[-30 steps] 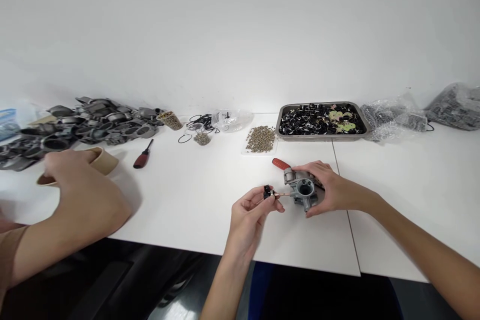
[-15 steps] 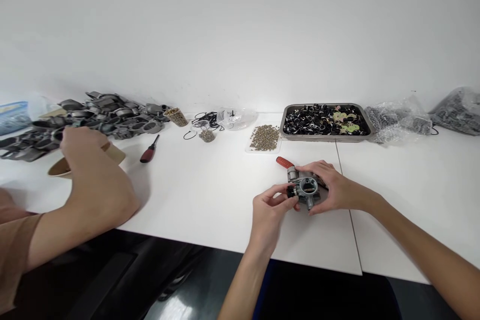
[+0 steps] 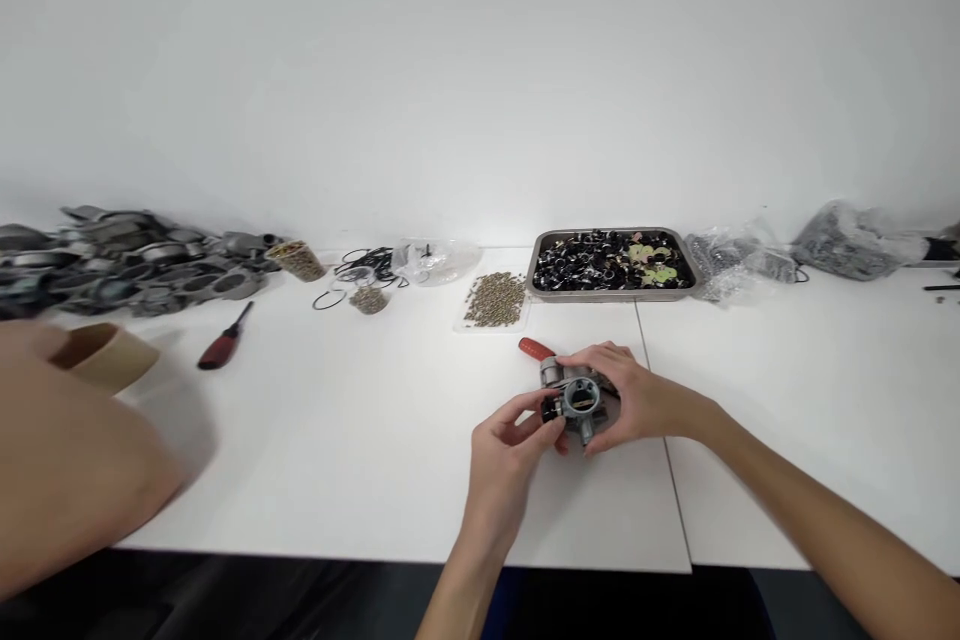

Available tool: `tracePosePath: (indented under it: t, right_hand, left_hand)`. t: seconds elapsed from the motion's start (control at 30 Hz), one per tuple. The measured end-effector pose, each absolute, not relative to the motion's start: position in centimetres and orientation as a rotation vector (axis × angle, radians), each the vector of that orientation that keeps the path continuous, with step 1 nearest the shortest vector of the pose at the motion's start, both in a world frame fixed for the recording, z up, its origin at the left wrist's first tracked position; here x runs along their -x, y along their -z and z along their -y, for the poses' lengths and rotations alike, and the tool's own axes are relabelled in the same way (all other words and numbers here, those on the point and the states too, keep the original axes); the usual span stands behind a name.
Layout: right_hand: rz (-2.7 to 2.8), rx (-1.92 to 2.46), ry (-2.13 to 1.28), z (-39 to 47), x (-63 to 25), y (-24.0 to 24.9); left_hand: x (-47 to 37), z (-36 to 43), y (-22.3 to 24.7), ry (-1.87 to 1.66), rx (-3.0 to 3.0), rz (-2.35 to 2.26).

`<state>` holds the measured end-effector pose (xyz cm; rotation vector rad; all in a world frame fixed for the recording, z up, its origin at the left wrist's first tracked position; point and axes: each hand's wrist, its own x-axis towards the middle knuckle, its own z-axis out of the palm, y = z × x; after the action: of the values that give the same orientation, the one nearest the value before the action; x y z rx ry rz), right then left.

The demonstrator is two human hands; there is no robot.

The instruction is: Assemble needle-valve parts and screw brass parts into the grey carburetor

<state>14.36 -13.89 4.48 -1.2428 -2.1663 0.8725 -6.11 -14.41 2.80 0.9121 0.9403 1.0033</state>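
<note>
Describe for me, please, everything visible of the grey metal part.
The grey metallic part has a round opening facing the camera, a brassy piece inside and a stub below. It is in front of the red handle. The right hand's grip clasps its right side; the left hand's grip holds a black fitting at its left.

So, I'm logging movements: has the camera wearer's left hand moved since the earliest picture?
Yes: the left hand has moved rightward, closer to the table seam.
</note>
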Motion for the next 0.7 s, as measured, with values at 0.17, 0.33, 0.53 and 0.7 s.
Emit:
tracePosePath:
  t: [0.17, 0.33, 0.53, 0.7]
  right_hand:
    - [2.175, 1.237, -0.886, 14.0, -14.2, -4.8]
    - [2.190, 1.182, -0.715, 14.5, -14.0, -4.8]
    - [2.274, 0.941, -0.212, 14.7, -13.3, -4.7]
    - [2.206, 0.832, -0.014, 14.5, -13.2, -4.8]
  left_hand:
    - [6.5, 14.4, -3.6, -1.023, -1.019, -1.007]
    - [6.4, 14.7, -3.5, -1.080, -1.056, -1.023]
    - [6.4, 14.4, -3.1, -1.116, -1.017, -1.027]
    - [6.4, 14.3, -3.3, -1.084, -1.008, -1.079]
